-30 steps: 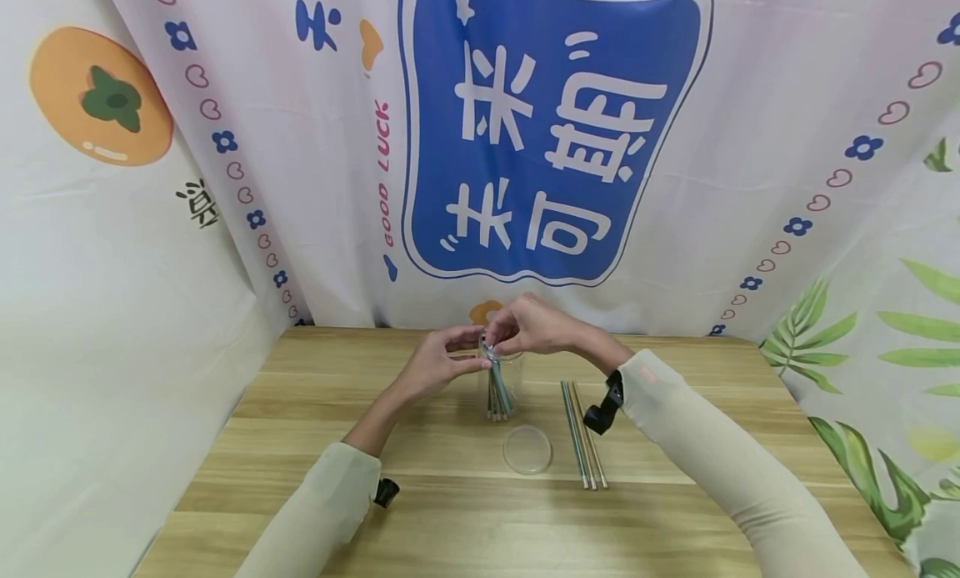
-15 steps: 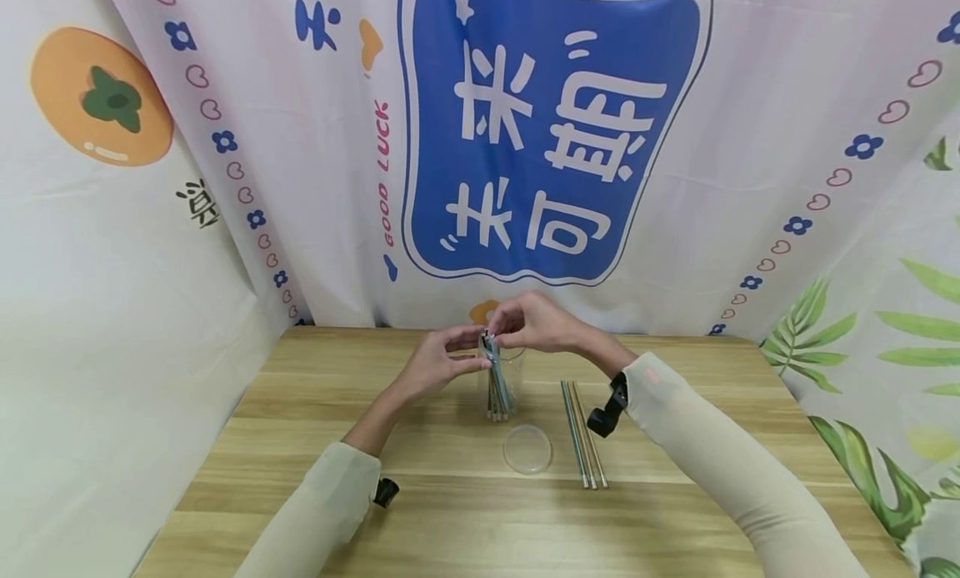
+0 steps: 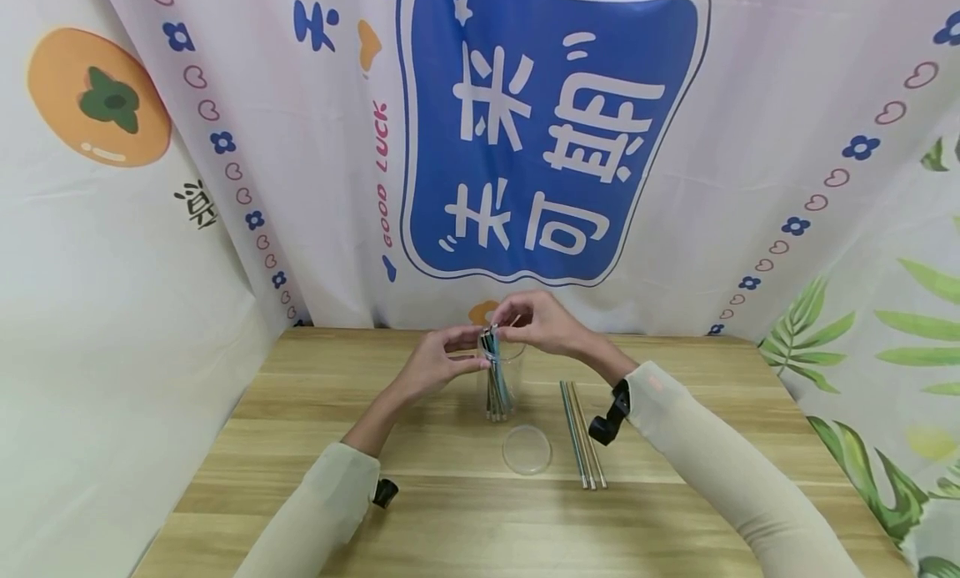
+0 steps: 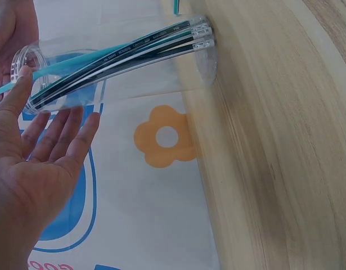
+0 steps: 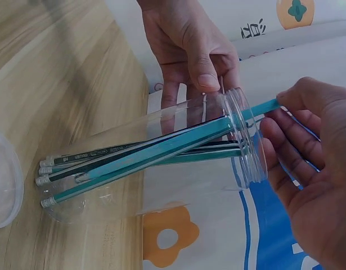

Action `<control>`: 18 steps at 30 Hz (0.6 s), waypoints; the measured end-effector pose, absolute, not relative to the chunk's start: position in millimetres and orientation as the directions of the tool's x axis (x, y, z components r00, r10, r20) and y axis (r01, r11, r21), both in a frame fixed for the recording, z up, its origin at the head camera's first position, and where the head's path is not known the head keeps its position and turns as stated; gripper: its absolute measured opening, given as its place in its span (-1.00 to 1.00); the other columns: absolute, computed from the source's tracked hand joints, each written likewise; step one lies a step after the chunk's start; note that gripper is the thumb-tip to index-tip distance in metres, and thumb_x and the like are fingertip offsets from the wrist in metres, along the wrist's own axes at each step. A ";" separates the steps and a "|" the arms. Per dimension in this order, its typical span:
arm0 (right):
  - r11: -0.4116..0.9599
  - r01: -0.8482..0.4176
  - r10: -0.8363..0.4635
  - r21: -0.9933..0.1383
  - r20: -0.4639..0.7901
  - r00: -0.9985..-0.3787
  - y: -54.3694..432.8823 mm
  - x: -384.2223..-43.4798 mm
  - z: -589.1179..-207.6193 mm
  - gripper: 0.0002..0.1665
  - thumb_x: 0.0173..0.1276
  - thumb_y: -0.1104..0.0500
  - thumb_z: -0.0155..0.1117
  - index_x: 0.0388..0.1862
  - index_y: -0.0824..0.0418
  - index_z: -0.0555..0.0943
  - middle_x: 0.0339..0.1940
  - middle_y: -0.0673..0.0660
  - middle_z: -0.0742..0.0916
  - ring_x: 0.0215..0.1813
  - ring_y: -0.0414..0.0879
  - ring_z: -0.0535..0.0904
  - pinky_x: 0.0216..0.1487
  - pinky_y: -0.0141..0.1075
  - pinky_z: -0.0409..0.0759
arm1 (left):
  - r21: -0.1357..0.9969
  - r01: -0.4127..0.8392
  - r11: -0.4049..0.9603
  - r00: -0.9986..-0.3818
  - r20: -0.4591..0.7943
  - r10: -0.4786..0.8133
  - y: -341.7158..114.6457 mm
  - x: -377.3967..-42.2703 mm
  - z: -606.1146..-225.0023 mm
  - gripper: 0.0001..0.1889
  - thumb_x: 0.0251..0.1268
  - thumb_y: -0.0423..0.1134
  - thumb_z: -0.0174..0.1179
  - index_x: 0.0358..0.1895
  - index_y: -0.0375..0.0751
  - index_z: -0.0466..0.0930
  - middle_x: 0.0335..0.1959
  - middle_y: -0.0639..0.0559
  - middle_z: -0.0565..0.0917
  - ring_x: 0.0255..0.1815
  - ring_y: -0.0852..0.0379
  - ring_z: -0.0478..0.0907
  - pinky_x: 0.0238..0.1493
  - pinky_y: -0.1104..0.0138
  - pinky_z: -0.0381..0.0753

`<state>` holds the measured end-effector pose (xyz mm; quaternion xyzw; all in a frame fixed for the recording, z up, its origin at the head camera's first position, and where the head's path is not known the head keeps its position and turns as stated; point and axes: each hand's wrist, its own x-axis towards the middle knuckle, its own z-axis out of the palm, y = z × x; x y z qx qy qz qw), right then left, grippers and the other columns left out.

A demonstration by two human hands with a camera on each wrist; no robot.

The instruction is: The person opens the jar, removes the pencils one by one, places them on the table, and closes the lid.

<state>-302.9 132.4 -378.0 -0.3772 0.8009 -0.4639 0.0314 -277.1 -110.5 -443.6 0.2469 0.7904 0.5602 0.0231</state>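
A clear jar [image 3: 516, 386] stands upright on the table with several dark and teal pencils [image 5: 113, 151] leaning inside, their eraser ends at the bottom. My left hand [image 3: 431, 365] holds the jar at its mouth, the thumb [image 4: 21, 90] on one side and the fingers on the other. Between thumb and fingers, my right hand [image 3: 543, 324] pinches the upper end of a light teal pencil [image 5: 263, 108] that sticks out of the mouth. The rest of this pencil slants down inside the jar. In the right wrist view, the left hand's fingers show partly through the clear wall.
A round clear lid [image 3: 527, 450] lies flat in front of the jar. To its right, 3 pencils [image 3: 582, 434], teal and gold-brown, lie side by side on the wooden table [image 3: 450, 520]. A printed cloth [image 3: 337, 186] hangs right behind the table's back edge.
My right hand has risen slightly and shifted a little to the right, drawing the teal pencil up. The left hand and the jar stay in place.
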 end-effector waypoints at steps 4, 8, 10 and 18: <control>0.274 -0.567 -0.599 -0.777 0.324 -0.732 133.5 -301.4 -378.4 -0.89 0.40 0.37 0.45 -0.11 0.30 0.77 -0.21 0.13 0.81 -0.25 -0.06 0.69 -0.20 -0.34 0.70 | 0.899 0.361 0.248 -0.878 0.238 0.415 -111.2 -277.0 -444.1 -0.39 0.27 -0.27 0.55 0.36 -0.37 0.59 0.27 -0.25 0.70 0.24 -0.20 0.70 0.23 0.13 0.74; 0.260 -0.544 -0.565 -0.798 0.331 -0.756 135.9 -299.1 -377.8 -0.89 0.42 0.37 0.43 -0.11 0.33 0.75 -0.21 0.15 0.78 -0.25 -0.03 0.68 -0.23 -0.37 0.67 | 0.899 0.356 0.254 -0.882 0.234 0.409 -110.8 -276.6 -443.6 -0.38 0.26 -0.27 0.56 0.35 -0.38 0.59 0.27 -0.26 0.70 0.24 -0.21 0.70 0.23 0.12 0.73; 0.252 -0.532 -0.545 -0.808 0.336 -0.768 137.4 -298.0 -377.6 -0.88 0.42 0.36 0.43 -0.10 0.37 0.74 -0.21 0.16 0.78 -0.26 0.02 0.68 -0.24 -0.38 0.67 | 0.899 0.354 0.258 -0.884 0.232 0.406 -110.5 -276.8 -443.6 -0.38 0.26 -0.27 0.56 0.35 -0.38 0.59 0.27 -0.26 0.70 0.24 -0.21 0.70 0.24 0.11 0.73; 0.203 -0.504 -0.456 -0.840 0.374 -0.808 143.5 -296.9 -377.8 -0.89 0.47 0.34 0.39 -0.08 0.36 0.72 -0.18 0.19 0.77 -0.15 0.11 0.72 -0.17 -0.38 0.70 | 0.906 0.342 0.250 -0.888 0.225 0.400 -109.8 -276.8 -443.9 -0.38 0.25 -0.28 0.56 0.36 -0.37 0.59 0.28 -0.26 0.69 0.24 -0.22 0.70 0.24 0.10 0.73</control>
